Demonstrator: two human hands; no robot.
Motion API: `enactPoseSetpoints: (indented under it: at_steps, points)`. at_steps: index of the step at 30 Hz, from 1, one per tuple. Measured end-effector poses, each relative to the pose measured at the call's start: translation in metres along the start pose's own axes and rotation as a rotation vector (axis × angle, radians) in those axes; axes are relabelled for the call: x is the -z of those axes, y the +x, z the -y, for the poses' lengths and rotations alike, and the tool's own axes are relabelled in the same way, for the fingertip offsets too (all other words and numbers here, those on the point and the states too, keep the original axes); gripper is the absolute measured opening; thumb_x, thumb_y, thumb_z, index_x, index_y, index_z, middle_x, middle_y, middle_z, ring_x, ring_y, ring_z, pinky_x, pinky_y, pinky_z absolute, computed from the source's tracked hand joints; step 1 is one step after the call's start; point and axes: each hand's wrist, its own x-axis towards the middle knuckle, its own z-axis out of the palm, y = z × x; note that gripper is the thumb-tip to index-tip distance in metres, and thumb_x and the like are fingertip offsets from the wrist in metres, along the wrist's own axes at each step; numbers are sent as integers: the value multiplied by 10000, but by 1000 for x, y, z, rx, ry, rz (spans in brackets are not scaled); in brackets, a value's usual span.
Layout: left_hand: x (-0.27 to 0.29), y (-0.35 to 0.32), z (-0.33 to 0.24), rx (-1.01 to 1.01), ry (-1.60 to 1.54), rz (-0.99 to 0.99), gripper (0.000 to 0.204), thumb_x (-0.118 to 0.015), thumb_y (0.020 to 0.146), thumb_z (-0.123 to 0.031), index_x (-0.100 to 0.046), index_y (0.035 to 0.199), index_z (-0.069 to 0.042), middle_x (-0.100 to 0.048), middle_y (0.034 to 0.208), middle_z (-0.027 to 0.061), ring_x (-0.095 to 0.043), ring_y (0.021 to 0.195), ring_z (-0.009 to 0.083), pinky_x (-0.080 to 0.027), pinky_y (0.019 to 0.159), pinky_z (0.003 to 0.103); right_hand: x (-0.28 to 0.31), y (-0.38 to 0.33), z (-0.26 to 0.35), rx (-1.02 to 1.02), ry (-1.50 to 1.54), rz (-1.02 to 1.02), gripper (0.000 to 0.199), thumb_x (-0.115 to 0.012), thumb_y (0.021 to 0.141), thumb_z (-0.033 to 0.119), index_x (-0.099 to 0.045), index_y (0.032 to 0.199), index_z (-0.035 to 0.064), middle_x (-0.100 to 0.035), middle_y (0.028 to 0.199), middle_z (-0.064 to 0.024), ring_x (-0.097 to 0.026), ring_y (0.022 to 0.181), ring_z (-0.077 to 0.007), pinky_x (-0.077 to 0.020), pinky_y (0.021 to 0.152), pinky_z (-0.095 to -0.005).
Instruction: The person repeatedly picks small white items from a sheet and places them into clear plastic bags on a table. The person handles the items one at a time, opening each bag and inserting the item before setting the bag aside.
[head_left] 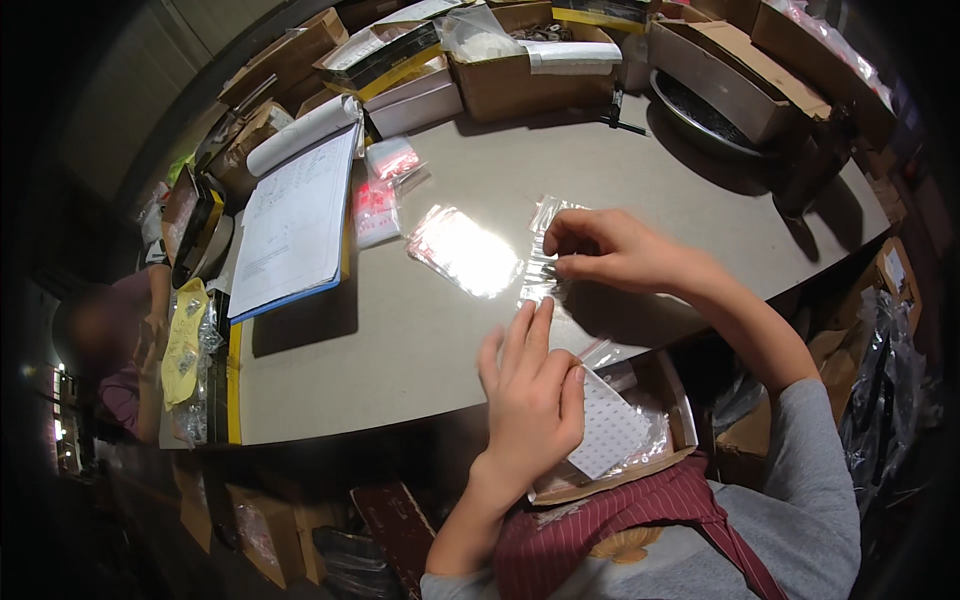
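Note:
A row of clear, shiny plastic bags (540, 215) lies on the table in front of me. My right hand (620, 252) is over it, fingers curled and thumb close to the fingertips. Whatever is between those fingertips is too small to make out. My left hand (535, 400) has its fingers stretched out, with two fingertips at the near end of the bags. Left of them lies a fanned stack of clear zip bags (466, 252) with red edges, glaring under the light. Against my front, partly behind the left hand, sits an open cardboard box (683, 405) with a white patterned card (608, 425) and plastic bags inside.
A blue clipboard with papers (295, 215) stands tilted at the left, beside red-printed bags (376, 213). Cardboard boxes (500, 90) line the table's far side. A dark round tray (700, 110) is at the far right. Another person (120, 350) sits at the left edge.

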Motion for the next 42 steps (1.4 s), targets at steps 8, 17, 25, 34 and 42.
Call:
enactPoseSetpoints:
  at_steps: [8, 17, 25, 34, 42]
  points:
    - [-4, -3, 2, 37, 23, 34, 132, -638, 840, -34, -680, 956, 12, -572, 1474, 311, -483, 1429, 470, -226, 1221, 594, -26, 5, 10, 256, -617, -123, 215, -757, 891, 134, -643, 1023, 8, -704, 905, -179, -690, 873, -408, -539, 731, -476]
    - [-4, -3, 0, 62, -11, -2, 122, -661, 864, -34, -687, 978, 2, -599, 1470, 266, -488, 1443, 435, -217, 1225, 592, 16, 19, -3, -49, -687, -56, 340, -781, 930, 302, -663, 950, -17, -681, 876, -203, -657, 864, -421, -509, 775, -510]
    - [1, -6, 3, 25, -100, -11, 142, -674, 874, -18, -693, 1008, 25, -614, 1454, 259, -515, 1421, 439, -278, 1212, 567, 1, 8, -7, 277, -570, -140, 107, -696, 922, 37, -652, 1010, -4, -674, 963, -180, -650, 891, -410, -521, 774, -481]
    - [31, -34, 14, 183, -622, -253, 149, -604, 921, -72, -688, 886, 46, -626, 1404, 345, -631, 1272, 426, -467, 1092, 472, -1, -18, 6, 339, -446, -272, 221, -629, 841, -72, -652, 1033, 34, -663, 939, -151, -663, 882, -373, -538, 761, -451]
    - [38, -32, 14, 207, -541, -327, 205, -607, 943, -112, -704, 884, 58, -598, 1418, 383, -612, 1316, 444, -482, 1086, 495, -5, -32, 12, 464, -481, -343, 183, -698, 811, 76, -623, 975, 45, -651, 915, -125, -648, 903, -363, -508, 833, -465]
